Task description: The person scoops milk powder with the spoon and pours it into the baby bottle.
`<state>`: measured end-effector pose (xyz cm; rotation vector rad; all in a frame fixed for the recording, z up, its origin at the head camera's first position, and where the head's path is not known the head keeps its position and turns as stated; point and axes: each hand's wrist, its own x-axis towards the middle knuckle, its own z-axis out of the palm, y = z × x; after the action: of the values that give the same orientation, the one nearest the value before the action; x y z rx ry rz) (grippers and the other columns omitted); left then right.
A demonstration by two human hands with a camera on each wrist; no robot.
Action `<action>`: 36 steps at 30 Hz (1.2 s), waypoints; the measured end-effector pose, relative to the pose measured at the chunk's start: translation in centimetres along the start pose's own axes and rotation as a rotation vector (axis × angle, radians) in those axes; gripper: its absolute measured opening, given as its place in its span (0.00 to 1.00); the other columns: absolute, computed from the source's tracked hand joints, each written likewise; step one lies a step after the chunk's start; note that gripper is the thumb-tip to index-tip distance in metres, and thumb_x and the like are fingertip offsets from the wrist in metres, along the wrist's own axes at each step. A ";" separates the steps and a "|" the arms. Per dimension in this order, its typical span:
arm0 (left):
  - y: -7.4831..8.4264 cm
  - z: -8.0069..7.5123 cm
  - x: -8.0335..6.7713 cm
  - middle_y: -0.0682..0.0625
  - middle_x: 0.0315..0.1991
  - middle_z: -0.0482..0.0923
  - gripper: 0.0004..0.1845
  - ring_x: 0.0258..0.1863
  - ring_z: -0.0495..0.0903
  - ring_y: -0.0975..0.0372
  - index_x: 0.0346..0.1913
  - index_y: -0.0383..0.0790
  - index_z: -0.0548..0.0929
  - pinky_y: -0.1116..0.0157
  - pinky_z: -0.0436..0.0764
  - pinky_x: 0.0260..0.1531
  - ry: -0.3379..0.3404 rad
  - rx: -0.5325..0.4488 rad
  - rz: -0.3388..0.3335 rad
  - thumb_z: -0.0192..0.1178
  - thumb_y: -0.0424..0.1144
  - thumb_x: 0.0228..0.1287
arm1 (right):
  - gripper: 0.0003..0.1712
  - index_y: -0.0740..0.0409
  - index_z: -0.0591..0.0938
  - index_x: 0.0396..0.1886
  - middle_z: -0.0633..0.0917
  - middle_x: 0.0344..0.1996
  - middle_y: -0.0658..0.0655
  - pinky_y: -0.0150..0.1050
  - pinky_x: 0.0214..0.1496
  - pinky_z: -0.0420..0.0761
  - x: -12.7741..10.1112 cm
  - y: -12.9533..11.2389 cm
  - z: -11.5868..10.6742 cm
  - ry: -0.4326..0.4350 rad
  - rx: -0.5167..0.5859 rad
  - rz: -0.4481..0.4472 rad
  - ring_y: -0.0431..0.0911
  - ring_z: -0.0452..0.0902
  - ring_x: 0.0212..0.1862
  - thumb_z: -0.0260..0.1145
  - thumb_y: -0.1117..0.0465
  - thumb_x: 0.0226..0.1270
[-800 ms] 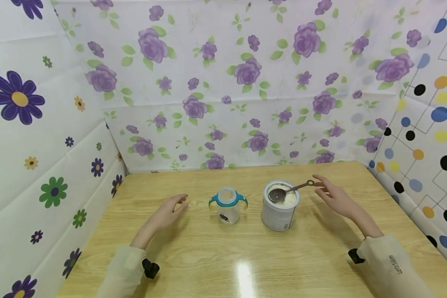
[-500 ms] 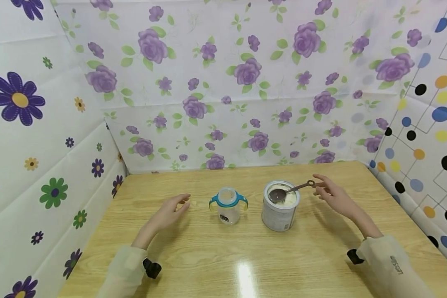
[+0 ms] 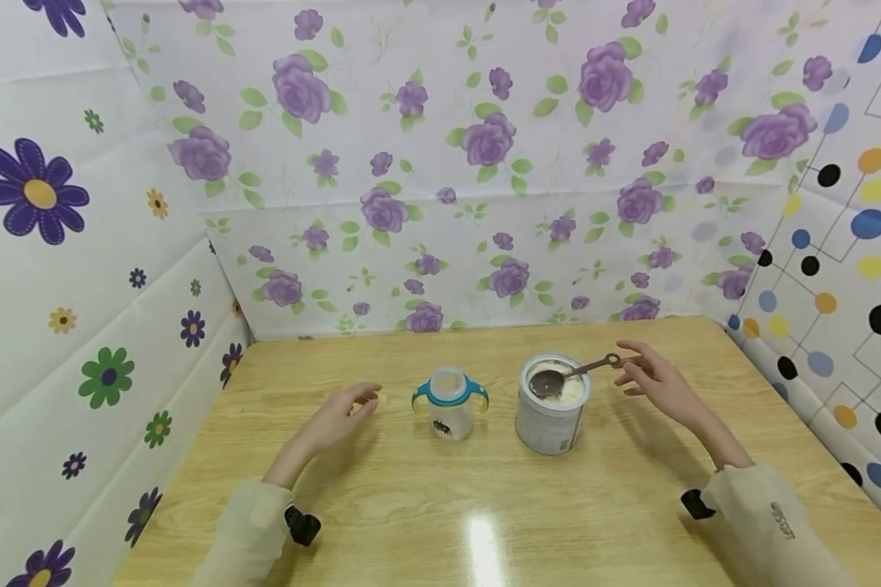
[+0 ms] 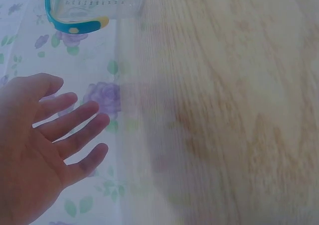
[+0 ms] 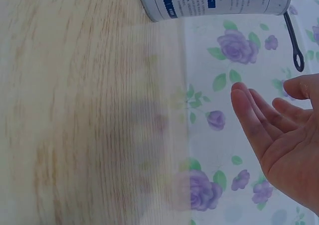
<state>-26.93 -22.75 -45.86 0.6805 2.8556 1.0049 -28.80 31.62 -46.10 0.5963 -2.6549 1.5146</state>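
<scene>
In the open can [image 3: 553, 408], seemingly powder and a spoon [image 3: 568, 374]; both hands' fingers relaxed.

The left hand [image 4: 35, 140] fills the lower left corner, palm showing, fingers [image 4: 75, 120] straight and slightly spread, holding nothing. A clear cup [image 4: 94, 6] with a teal handle stands on the wooden surface [image 4: 234, 115], apart from the fingertips.

A staged recording booth: a wooden table [image 3: 411, 505] walled in by flower-printed sheets [image 3: 484, 163].
</scene>
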 end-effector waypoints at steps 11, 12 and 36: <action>0.3 0.3 0.3 0.37 0.52 0.81 0.18 0.48 0.82 0.51 0.61 0.31 0.75 0.50 0.80 0.50 -0.015 -0.044 0.011 0.50 0.38 0.75 | 0.27 0.65 0.58 0.72 0.80 0.47 0.41 0.34 0.42 0.85 0.0 -0.1 0.1 0.009 0.174 -0.068 0.38 0.84 0.42 0.46 0.59 0.80; 0.3 0.3 0.4 0.37 0.52 0.81 0.18 0.47 0.83 0.51 0.61 0.31 0.75 0.50 0.80 0.50 -0.016 -0.051 0.010 0.50 0.38 0.75 | 0.27 0.64 0.58 0.72 0.80 0.47 0.40 0.34 0.42 0.85 0.0 -0.1 0.1 0.009 0.186 -0.070 0.38 0.84 0.42 0.46 0.59 0.80; 1.3 0.9 0.7 0.35 0.54 0.80 0.19 0.52 0.81 0.48 0.64 0.33 0.72 0.50 0.80 0.51 -0.037 -0.099 0.043 0.49 0.38 0.76 | 0.20 0.57 0.70 0.65 0.85 0.43 0.48 0.40 0.36 0.85 0.2 -1.0 0.1 -0.048 0.296 -0.026 0.41 0.83 0.40 0.45 0.57 0.80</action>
<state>-26.91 -21.02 -45.70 0.7462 2.7500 1.1192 -28.57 30.99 -45.29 0.6855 -2.4606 1.9259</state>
